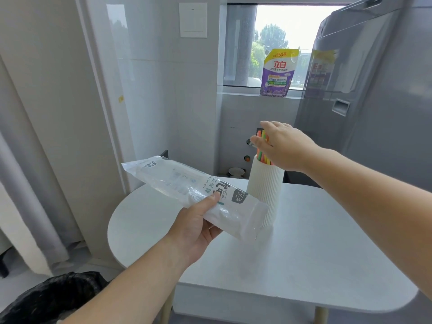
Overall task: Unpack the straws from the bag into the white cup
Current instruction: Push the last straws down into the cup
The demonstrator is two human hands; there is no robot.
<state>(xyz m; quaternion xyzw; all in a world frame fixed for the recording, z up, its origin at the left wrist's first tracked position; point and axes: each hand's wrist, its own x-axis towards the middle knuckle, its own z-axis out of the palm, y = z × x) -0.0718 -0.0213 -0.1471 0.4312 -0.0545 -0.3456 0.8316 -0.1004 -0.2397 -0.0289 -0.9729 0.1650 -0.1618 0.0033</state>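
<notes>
A white rounded desk [304, 242] stands in a pale tiled room, with a purple detergent pouch [278, 73] on the windowsill beyond. A ribbed white cup [265, 190] stands upright on the desk, holding colourful straws [263, 148]. The right hand [284, 146] rests over the straws, fingers loosely spread around their tops. The left hand [198, 228] grips a clear, printed plastic bag [187, 188], tilted just beside the cup.

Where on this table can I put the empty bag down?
The table is bare in front of and right of the white cup, out to the near edge. It is also bare on the rounded left end, under the bag in your left hand. Only the cup's spot is occupied.
</notes>
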